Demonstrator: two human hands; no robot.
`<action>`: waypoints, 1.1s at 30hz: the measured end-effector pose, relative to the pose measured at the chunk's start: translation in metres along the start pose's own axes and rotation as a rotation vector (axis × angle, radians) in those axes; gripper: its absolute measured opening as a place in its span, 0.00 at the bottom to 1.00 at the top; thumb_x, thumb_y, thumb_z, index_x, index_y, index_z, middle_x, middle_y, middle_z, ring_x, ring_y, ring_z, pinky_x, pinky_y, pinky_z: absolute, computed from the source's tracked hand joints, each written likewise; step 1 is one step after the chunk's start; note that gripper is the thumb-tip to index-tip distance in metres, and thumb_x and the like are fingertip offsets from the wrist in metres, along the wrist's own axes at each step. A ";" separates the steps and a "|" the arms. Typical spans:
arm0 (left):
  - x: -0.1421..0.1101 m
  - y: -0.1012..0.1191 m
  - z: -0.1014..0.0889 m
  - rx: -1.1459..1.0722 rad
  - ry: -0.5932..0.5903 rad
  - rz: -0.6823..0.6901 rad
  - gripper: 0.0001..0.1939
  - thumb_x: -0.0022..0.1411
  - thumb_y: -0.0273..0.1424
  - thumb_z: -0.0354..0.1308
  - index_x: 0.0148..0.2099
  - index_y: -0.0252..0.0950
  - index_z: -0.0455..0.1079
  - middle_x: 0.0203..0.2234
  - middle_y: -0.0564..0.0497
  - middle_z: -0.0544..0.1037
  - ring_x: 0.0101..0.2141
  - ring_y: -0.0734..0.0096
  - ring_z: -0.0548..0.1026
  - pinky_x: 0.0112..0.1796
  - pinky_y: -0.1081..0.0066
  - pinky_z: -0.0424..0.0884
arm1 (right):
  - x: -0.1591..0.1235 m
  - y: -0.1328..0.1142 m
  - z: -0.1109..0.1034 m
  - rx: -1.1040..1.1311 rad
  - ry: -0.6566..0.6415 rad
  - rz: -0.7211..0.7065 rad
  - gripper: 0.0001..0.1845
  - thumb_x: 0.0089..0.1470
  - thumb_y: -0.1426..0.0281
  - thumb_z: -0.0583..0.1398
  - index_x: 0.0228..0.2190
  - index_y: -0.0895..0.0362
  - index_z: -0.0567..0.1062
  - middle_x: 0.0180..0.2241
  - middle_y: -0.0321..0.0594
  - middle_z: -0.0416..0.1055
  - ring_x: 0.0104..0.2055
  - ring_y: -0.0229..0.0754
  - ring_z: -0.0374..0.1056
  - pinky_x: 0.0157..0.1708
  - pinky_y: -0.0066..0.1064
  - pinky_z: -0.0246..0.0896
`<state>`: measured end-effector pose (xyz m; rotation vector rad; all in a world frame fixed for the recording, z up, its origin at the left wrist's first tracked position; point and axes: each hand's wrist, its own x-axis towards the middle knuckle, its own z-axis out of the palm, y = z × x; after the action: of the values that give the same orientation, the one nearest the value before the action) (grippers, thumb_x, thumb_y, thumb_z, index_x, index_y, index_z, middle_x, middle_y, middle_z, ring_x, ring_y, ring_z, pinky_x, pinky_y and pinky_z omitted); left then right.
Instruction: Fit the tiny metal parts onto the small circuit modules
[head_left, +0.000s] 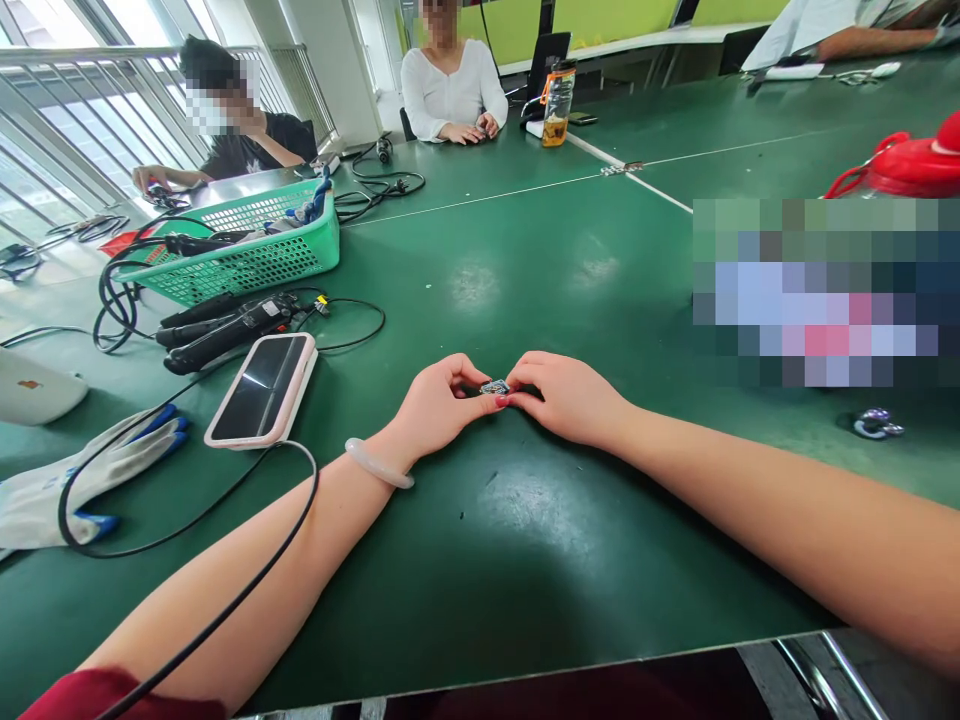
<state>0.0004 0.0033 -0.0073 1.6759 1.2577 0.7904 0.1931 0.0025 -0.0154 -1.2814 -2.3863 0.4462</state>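
Note:
Over the middle of the green table (480, 290), a small flat piece with a dark and silvery patterned face (494, 387) is pinched between my two hands. Its exact kind is too small to make out. My left hand (441, 402), with a pale bangle (377, 464) at the wrist, grips its left end between thumb and fingers. At the other end, the thumb and index finger of my right hand (566, 397) close on it. The fingertips of both hands nearly meet and hide part of the piece.
To the left lie a phone (262, 390) with a cable crossing my left forearm, work gloves (90, 485), black tools (225, 328) and a green basket (247, 260). A shiny metal item (876, 424) sits right. A bottle (557, 105) and two seated people are at the far side.

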 end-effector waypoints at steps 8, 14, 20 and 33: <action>0.002 -0.001 -0.001 0.054 -0.028 0.002 0.17 0.44 0.41 0.68 0.31 0.36 0.68 0.29 0.52 0.77 0.29 0.73 0.69 0.33 0.69 0.65 | 0.003 0.002 -0.006 0.063 -0.043 0.074 0.08 0.53 0.72 0.58 0.24 0.56 0.75 0.29 0.38 0.72 0.30 0.39 0.66 0.30 0.31 0.58; 0.003 -0.002 -0.001 0.090 -0.033 0.001 0.18 0.44 0.41 0.68 0.31 0.36 0.68 0.30 0.52 0.77 0.30 0.71 0.70 0.33 0.69 0.65 | 0.002 0.003 -0.006 0.088 -0.067 0.040 0.06 0.54 0.71 0.59 0.27 0.55 0.75 0.31 0.37 0.72 0.33 0.39 0.66 0.32 0.31 0.58; 0.002 0.001 -0.001 0.085 -0.037 0.003 0.17 0.44 0.41 0.68 0.31 0.36 0.68 0.30 0.52 0.77 0.30 0.71 0.70 0.34 0.68 0.65 | -0.002 0.004 -0.010 0.037 0.024 0.105 0.08 0.54 0.71 0.58 0.25 0.55 0.74 0.30 0.38 0.71 0.31 0.39 0.65 0.31 0.32 0.57; -0.001 0.001 0.000 0.090 -0.067 0.038 0.18 0.42 0.39 0.69 0.30 0.37 0.66 0.28 0.53 0.75 0.30 0.71 0.69 0.33 0.69 0.64 | -0.006 -0.016 -0.008 0.093 0.172 0.017 0.07 0.55 0.72 0.58 0.28 0.55 0.76 0.32 0.38 0.73 0.34 0.39 0.67 0.33 0.32 0.61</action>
<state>0.0002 0.0026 -0.0062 1.7887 1.2342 0.7031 0.1887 -0.0108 -0.0024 -1.2471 -2.1886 0.4286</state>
